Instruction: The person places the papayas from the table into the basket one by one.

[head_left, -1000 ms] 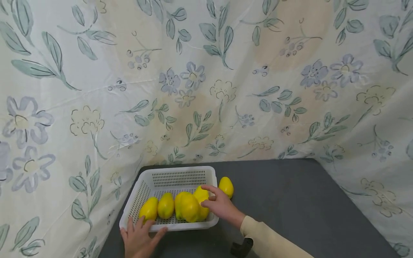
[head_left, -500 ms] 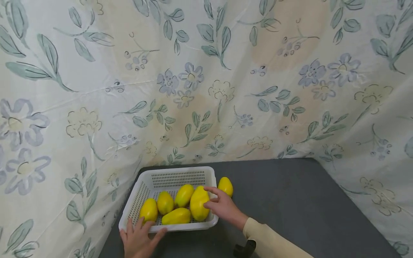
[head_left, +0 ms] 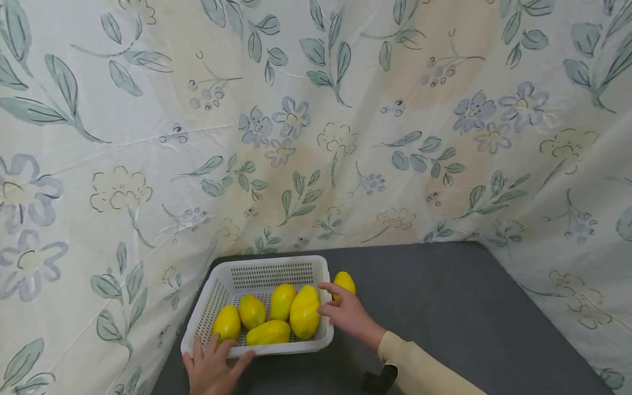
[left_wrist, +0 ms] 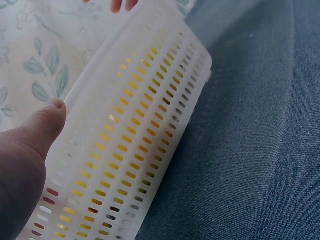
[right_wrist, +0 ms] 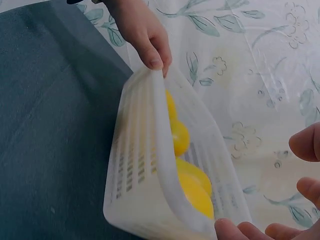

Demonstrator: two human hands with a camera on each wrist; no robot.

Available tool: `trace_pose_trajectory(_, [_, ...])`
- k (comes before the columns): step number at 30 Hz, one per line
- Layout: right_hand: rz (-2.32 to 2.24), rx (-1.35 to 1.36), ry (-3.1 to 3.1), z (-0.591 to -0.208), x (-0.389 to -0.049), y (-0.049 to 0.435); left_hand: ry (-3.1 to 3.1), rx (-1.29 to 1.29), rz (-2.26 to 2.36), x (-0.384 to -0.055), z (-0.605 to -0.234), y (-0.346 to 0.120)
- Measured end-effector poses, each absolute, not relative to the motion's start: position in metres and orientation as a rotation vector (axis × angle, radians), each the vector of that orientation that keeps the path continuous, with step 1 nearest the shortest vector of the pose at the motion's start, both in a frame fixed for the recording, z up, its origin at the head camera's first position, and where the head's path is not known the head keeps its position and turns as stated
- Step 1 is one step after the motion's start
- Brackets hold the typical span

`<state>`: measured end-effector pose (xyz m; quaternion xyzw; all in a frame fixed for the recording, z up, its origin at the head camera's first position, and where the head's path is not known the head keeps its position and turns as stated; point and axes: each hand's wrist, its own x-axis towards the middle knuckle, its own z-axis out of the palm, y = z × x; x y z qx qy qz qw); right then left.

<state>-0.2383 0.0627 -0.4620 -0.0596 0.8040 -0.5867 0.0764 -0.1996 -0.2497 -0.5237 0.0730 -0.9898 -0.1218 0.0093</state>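
Observation:
A white slotted plastic basket [head_left: 274, 346] holds several yellow mangoes [head_left: 253, 311] and stands on the left part of the dark table. My left hand [head_left: 212, 363] grips its near left rim, thumb outside and fingers over the inside; the left wrist view shows the thumb [left_wrist: 42, 122] against the rim. At the basket's right rim, my right hand [head_left: 348, 314] hovers with fingers parted and holds nothing. Its fingertips are close to the large mango [head_left: 305, 311] inside. One more mango [head_left: 344, 282] lies on the table beyond this hand, outside the basket and partly hidden by it.
The dark grey table [head_left: 444, 307] extends to the right of the basket. A floral cloth [head_left: 316, 137] hangs behind and along both sides, close to the basket's left. A dark band [head_left: 380, 379] sits at the right wrist.
A mango that was stacked among the others has settled along the basket's near side, and the rest have shifted. My right hand has drawn slightly right to the rim; my left hand keeps its grip.

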Motion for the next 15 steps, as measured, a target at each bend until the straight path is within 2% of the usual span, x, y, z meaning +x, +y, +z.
trace_pose_trajectory(15, [-1.802, 0.061, 2.559, -0.492, -0.235, 0.155, -3.073, 0.266, -0.410, -0.200, -0.526, -0.248])
